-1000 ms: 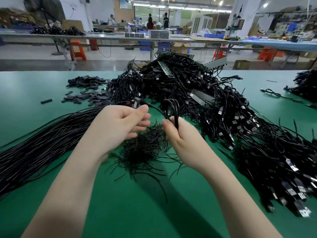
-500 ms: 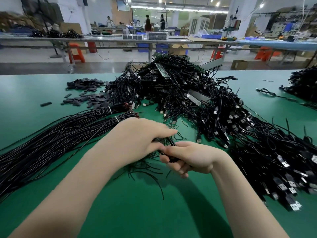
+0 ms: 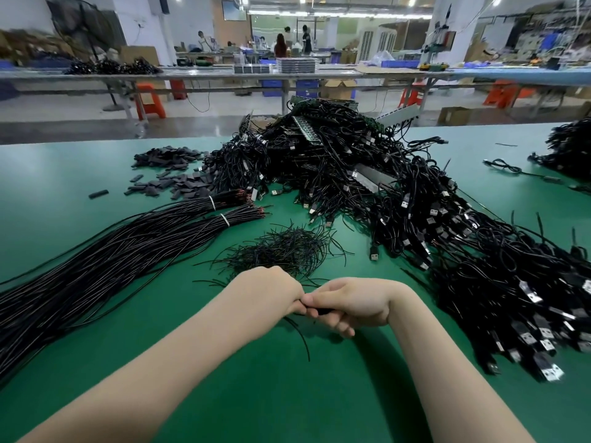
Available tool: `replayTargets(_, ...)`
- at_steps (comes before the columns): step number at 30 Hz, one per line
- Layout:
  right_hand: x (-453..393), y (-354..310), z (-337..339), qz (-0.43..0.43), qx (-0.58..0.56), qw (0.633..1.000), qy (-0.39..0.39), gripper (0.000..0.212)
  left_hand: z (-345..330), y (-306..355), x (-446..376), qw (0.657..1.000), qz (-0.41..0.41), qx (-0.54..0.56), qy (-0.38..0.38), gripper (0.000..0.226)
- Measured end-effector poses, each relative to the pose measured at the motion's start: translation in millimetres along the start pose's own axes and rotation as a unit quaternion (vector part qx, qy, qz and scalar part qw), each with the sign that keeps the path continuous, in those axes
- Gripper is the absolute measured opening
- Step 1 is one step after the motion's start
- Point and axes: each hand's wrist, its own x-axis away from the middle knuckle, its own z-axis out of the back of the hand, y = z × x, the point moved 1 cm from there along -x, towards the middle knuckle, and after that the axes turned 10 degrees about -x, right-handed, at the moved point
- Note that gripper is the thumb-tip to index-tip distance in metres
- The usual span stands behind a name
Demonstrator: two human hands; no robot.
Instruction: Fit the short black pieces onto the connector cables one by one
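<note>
- While the left hand (image 3: 267,292) and the right hand (image 3: 351,303) meet knuckle to knuckle low over the green table (image 3: 287,394), both are curled round one thin black cable (image 3: 315,311), which runs between the two fists.
- Fingers of the left hand fold under and hide what they pinch; whether a short black piece sits on the cable there cannot be told.
- From under the left hand a loose end of that cable (image 3: 300,338) trails toward the person and curves down over the table.
- Just beyond both hands lies a small tangle of thin black wire offcuts (image 3: 284,247), its near strands reaching almost to the knuckles.
- Farther out and to the left of the left hand, two bundles of long black cables (image 3: 128,251) fan across the table, each bound near its far tip with a white tie (image 3: 224,219).
- Beyond those bundles, well away from the left hand, sits a scatter of short black pieces (image 3: 172,177), flat and dark grey, with one lone piece (image 3: 98,194) apart on its left.
- To the right of the right hand, and stretching far beyond it, spreads a big heap of connector cables (image 3: 415,219) with metal plug ends showing.
- A further dark pile of cables (image 3: 569,148) lies at the far right edge, well apart from the right hand.
</note>
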Motion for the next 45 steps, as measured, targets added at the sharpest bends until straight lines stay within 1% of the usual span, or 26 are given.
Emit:
replayTargets(1, 1.0, 1.2, 3.3, 0.007, -0.014, 1.000, -0.001, 0.037, -3.4, -0.1, -0.3, 1.000, 0.009, 0.000, 0.018, 0.037)
replayTargets(2, 2.1, 1.4, 7.2, 0.015, -0.030, 0.999, 0.002, 0.043, -7.9, -3.0, 0.1, 0.998, 0.023, 0.014, 0.053, 0.036)
replayTargets(3, 3.1, 1.0, 12.3, 0.022, -0.051, 0.998, 0.022, 0.051, -14.2, -6.8, 1.1, 0.992, 0.044, 0.045, 0.107, 0.035)
replayTargets(4, 3.8, 0.2, 18.2, 0.035, -0.069, 0.995, 0.066, 0.059, -21.3, -10.9, 0.8, 0.977, 0.073, 0.099, 0.174, 0.034)
replayTargets(5, 4.3, -0.7, 24.3, 0.061, -0.082, 0.986, 0.134, 0.065, -30.0, -15.7, 1.4, 0.946, 0.111, 0.179, 0.245, 0.032)
replayTargets(6, 4.6, -1.7, 29.8, 0.099, -0.084, 0.967, 0.218, 0.066, -37.5, -18.3, 1.0, 0.895, 0.156, 0.279, 0.313, 0.029)
replayTargets(7, 4.5, -1.7, 34.2, 0.144, -0.073, 0.938, 0.305, 0.061, -44.7, -18.8, -0.3, 0.829, 0.198, 0.376, 0.365, 0.027)
replayTargets(8, 3.1, -1.2, 37.0, 0.185, -0.041, 0.903, 0.385, 0.052, -51.8, -17.7, -2.5, 0.768, 0.230, 0.451, 0.392, 0.029)
replayTargets(9, 1.6, 0.4, 38.6, 0.215, 0.016, 0.868, 0.448, 0.039, -57.0, -15.1, -5.3, 0.726, 0.249, 0.498, 0.404, 0.033)
replayTargets(10, -0.2, 2.9, 39.3, 0.223, 0.091, 0.841, 0.485, 0.026, -62.3, -11.7, -8.6, 0.701, 0.256, 0.524, 0.411, 0.035)
replayTargets(11, -2.7, 4.6, 38.6, 0.214, 0.164, 0.829, 0.491, 0.017, -68.8, -8.2, -12.3, 0.687, 0.255, 0.538, 0.417, 0.034)
replayTargets(12, -5.3, 5.3, 35.9, 0.189, 0.224, 0.831, 0.473, 0.013, -75.6, -5.0, -15.6, 0.679, 0.249, 0.548, 0.419, 0.032)
replayTargets(14, -11.5, 6.0, 30.7, 0.122, 0.301, 0.841, 0.433, 0.020, -84.7, -0.3, -21.1, 0.663, 0.239, 0.573, 0.418, 0.032)
replayTargets(15, -15.4, 6.5, 28.4, 0.097, 0.328, 0.837, 0.427, 0.024, -87.7, -0.4, -23.4, 0.655, 0.240, 0.580, 0.421, 0.035)
replayTargets(16, -19.0, 6.6, 25.9, 0.085, 0.350, 0.829, 0.429, 0.025, -89.6, -1.2, -25.2, 0.649, 0.240, 0.582, 0.426, 0.038)
replayTargets(18, -25.0, 7.3, 21.4, 0.086, 0.375, 0.812, 0.439, 0.019, -90.3, -2.5, -27.0, 0.650, 0.235, 0.579, 0.433, 0.041)
replayTargets(21, -29.7, 8.5, 18.6, 0.088, 0.388, 0.802, 0.446, 0.012, -91.1, -2.1, -29.3, 0.653, 0.221, 0.581, 0.432, 0.044)
replayTargets(23, -30.6, 9.0, 18.2, 0.091, 0.396, 0.798, 0.445, 0.012, -92.9, -1.5, -30.8, 0.657, 0.221, 0.582, 0.426, 0.043)
replayTargets(28, -33.2, 9.2, 15.7, 0.100, 0.462, 0.773, 0.424, 0.016, -92.0, -0.6, -29.7, 0.657, 0.223, 0.576, 0.432, 0.032)
replayTargets(32, -30.5, 6.9, 17.3, 0.115, 0.460, 0.760, 0.444, 0.014, -92.6, 1.0, -29.5, 0.655, 0.223, 0.575, 0.437, 0.031)
replayTargets(34, -30.3, 7.0, 17.0, 0.126, 0.445, 0.764, 0.450, 0.012, -93.7, 0.8, -30.1, 0.655, 0.221, 0.573, 0.440, 0.030)
replayTargets(37, -29.4, 7.9, 15.5, 0.155, 0.386, 0.792, 0.447, 0.009, -95.4, 0.4, -31.5, 0.654, 0.220, 0.570, 0.446, 0.028)
replayTargets(39, -26.9, 7.3, 16.6, 0.164, 0.349, 0.806, 0.448, 0.014, -97.0, 1.1, -32.7, 0.661, 0.212, 0.558, 0.454, 0.027)
replayTargets(40, -25.7, 6.7, 17.2, 0.163, 0.342, 0.810, 0.448, 0.018, -97.2, 2.0, -33.0, 0.664, 0.207, 0.554, 0.458, 0.031)
replayTargets(43, -25.2, 5.4, 17.9, 0.149, 0.357, 0.809, 0.443, 0.019, -96.4, 3.4, -34.5, 0.664, 0.196, 0.552, 0.464, 0.048)
replayTargets(45, -25.8, 5.6, 16.8, 0.154, 0.356, 0.804, 0.450, 0.016, -97.5, 2.9, -35.5, 0.661, 0.192, 0.555, 0.466, 0.046)
